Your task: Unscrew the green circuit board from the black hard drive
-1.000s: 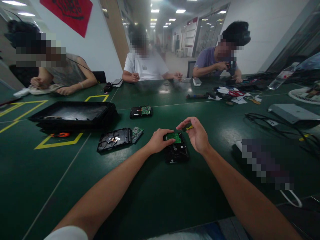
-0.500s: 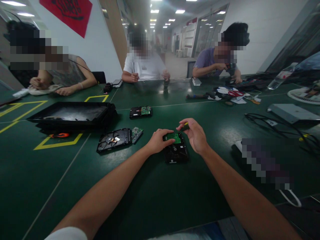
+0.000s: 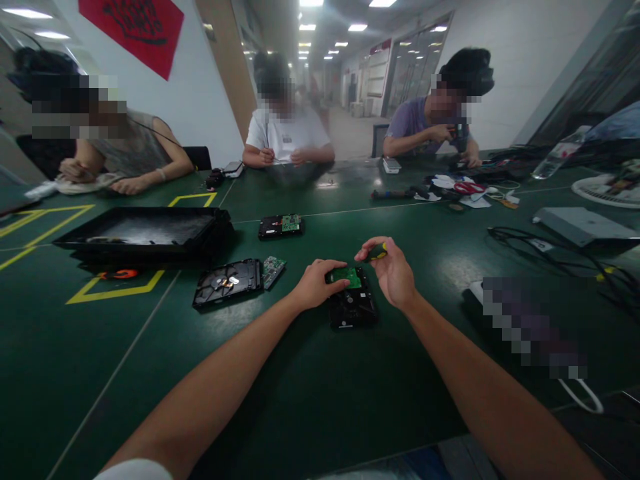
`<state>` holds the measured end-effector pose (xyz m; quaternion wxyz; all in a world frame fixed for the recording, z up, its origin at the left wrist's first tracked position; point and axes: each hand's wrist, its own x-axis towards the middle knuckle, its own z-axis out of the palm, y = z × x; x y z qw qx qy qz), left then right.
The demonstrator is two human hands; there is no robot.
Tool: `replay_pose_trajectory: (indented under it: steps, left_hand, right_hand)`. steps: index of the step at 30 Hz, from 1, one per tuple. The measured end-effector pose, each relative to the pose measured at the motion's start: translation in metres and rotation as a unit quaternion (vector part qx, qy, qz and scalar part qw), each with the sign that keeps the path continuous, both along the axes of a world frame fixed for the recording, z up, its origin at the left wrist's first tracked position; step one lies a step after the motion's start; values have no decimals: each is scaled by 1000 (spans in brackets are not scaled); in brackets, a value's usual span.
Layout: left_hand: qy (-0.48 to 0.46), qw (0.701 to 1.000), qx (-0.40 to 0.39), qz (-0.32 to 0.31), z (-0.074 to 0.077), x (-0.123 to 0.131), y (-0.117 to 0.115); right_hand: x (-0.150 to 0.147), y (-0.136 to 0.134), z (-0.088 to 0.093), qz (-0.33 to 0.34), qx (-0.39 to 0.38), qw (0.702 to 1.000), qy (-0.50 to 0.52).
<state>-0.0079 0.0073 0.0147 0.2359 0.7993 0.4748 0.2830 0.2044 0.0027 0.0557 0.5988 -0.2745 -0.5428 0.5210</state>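
Okay, so a hard drive [image 3: 353, 308] sits in from the near edge of the tabletop [image 3: 280, 380], with the left hand [image 3: 320, 281] gripping its far-left corner, thumb over the green board [image 3: 353, 275]. The right hand [image 3: 394, 272] pinches a yellow-and-black screwdriver [image 3: 379, 252] by the far-right corner, can't tell if the tip's touching; three people [image 3: 287, 137] sit along the far edge.

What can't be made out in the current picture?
- Head view: part of the green circuit board on the nearest hard drive, hidden by the left hand.
- Head view: part of the screwdriver, hidden by the right hand; its tip is too small.
- Head view: any printing on the drive's white label, too small.
- Head view: gray metal box, right end cut off by picture edge.
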Motion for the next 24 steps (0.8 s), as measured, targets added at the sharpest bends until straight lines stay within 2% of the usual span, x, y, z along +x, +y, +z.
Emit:
replay_pose_trajectory:
  steps: [12,19,24]
  left_hand:
    - [-8,1000,3,-3,-4,0,2]
    - [-13,1000,-1,3,-3,1,1]
    - [-11,1000,10,-5,-4,0,2]
  right_hand:
    - [4,-3,2,18,18,998,-61]
    - [3,-1,-5,1,3,999,-44]
    - [1,-1,-3,30,22,999,-23]
